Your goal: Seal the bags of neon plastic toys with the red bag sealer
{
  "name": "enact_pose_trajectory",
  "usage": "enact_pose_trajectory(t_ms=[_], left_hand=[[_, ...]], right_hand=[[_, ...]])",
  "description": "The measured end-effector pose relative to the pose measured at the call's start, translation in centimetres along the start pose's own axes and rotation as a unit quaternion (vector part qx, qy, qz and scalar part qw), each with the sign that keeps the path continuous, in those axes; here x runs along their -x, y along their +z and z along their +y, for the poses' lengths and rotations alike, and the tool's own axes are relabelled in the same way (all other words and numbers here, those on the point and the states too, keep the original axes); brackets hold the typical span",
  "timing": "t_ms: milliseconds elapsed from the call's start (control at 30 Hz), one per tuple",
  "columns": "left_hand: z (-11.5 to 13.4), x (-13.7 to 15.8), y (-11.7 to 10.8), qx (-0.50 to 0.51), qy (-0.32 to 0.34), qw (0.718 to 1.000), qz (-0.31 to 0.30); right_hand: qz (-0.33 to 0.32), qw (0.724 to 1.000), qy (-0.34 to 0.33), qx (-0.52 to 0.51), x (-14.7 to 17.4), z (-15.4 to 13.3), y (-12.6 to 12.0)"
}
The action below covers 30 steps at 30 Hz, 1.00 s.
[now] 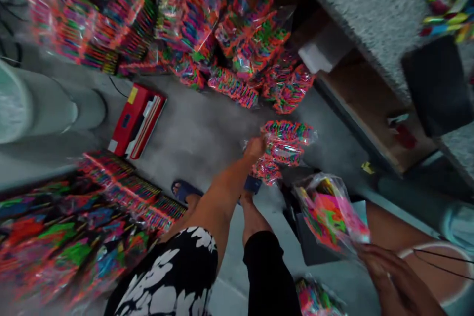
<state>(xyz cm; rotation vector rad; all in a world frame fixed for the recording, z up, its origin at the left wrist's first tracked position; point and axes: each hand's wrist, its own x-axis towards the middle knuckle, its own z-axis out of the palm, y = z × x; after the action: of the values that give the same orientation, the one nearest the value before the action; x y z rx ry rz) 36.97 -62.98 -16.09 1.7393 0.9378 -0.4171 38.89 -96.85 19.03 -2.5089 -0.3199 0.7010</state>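
Observation:
My left hand (pixel 256 148) reaches down near the floor, its fingers closed at the edge of a clear plastic bag of small multicoloured pieces (pixel 287 133). Two similar bundles lie just below that one, close to my foot. My right hand (pixel 387 274) is at the lower right, closed on the gathered end of a clear plastic bag (pixel 329 212). Bright pink, green, orange and yellow pieces show through it. What exactly the pieces are I cannot make out.
Many filled bags (pixel 255 34) are heaped along the back, and more (pixel 74 237) lie at the lower left. A red box (pixel 137 121) sits on the floor near a pale bucket (pixel 44 101). A speckled countertop (pixel 370 15) juts in at the right above a brown pot (pixel 392 229).

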Motion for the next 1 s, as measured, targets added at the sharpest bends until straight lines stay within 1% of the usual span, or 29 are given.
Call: enact_pose_trajectory(t_ms=[67, 100, 167, 200, 267, 300, 367, 433, 467, 533, 600, 667, 733, 800, 867, 900, 967, 1000], left_hand=[[-1.4, 0.0, -2.4, -0.01, -0.003, 1.0, 0.021], [-1.9, 0.6, -4.0, -0.003, 0.004, 1.0, 0.028], [-2.3, 3.1, -8.3, 0.047, 0.052, 0.997, 0.013], [-2.3, 5.0, -11.0, 0.087, 0.088, 0.992, -0.013], [-2.1, 9.4, -17.3, 0.164, 0.16, 0.969, -0.089], [-2.1, 11.8, -20.6, 0.18, 0.183, 0.959, -0.122], [-2.2, 16.5, -27.0, 0.166, 0.214, 0.951, -0.148], [-2.9, 20.4, -32.4, 0.119, 0.235, 0.956, -0.128], [-3.6, 21.9, -34.8, 0.097, 0.24, 0.96, -0.107], [-5.7, 24.0, -38.6, 0.071, 0.246, 0.965, -0.059], [-8.6, 25.4, -41.5, 0.068, 0.253, 0.965, 0.0], [-12.0, 26.4, -43.7, 0.065, 0.259, 0.961, 0.076], [-15.4, 27.2, -45.4, 0.05, 0.264, 0.951, 0.155], [-18.4, 28.1, -46.5, 0.026, 0.277, 0.937, 0.209], [-21.1, 28.8, -47.0, 0.005, 0.279, 0.932, 0.234], [-22.3, 29.1, -47.0, -0.003, 0.269, 0.933, 0.238], [-24.6, 29.1, -46.8, -0.007, 0.229, 0.943, 0.24], [-25.6, 28.9, -46.6, -0.006, 0.202, 0.95, 0.237]], right_hand=[[-0.029, 0.999, -0.026, 0.027, -2.4, -3.7, 1.2], [-0.04, 0.998, -0.043, 0.029, -3.4, -5.6, 2.1], [-0.053, 0.995, -0.086, 0.008, -5.4, -9.3, 4.3], [-0.063, 0.992, -0.111, -0.008, -6.2, -11.1, 5.5], [-0.102, 0.98, -0.168, -0.035, -7.4, -14.6, 8.0], [-0.121, 0.973, -0.194, -0.042, -7.9, -16.3, 9.3], [-0.159, 0.956, -0.24, -0.049, -8.4, -19.9, 11.8], [-0.197, 0.939, -0.275, -0.056, -8.4, -23.7, 14.5], [-0.216, 0.93, -0.29, -0.06, -8.2, -25.7, 15.9], [-0.253, 0.912, -0.316, -0.066, -7.7, -29.7, 18.9], [-0.284, 0.896, -0.336, -0.062, -7.2, -33.4, 22.0], [-0.312, 0.882, -0.349, -0.054, -7.1, -36.7, 25.3], [-0.34, 0.87, -0.352, -0.052, -7.7, -39.3, 28.9], [-0.378, 0.857, -0.347, -0.051, -9.0, -41.2, 32.8], [-0.427, 0.836, -0.341, -0.044, -10.8, -42.4, 36.9], [-0.457, 0.823, -0.335, -0.037, -11.9, -42.9, 39.0], [-0.527, 0.791, -0.31, -0.016, -14.1, -43.7, 43.0], [-0.567, 0.771, -0.29, -0.004, -15.3, -44.2, 44.9]])
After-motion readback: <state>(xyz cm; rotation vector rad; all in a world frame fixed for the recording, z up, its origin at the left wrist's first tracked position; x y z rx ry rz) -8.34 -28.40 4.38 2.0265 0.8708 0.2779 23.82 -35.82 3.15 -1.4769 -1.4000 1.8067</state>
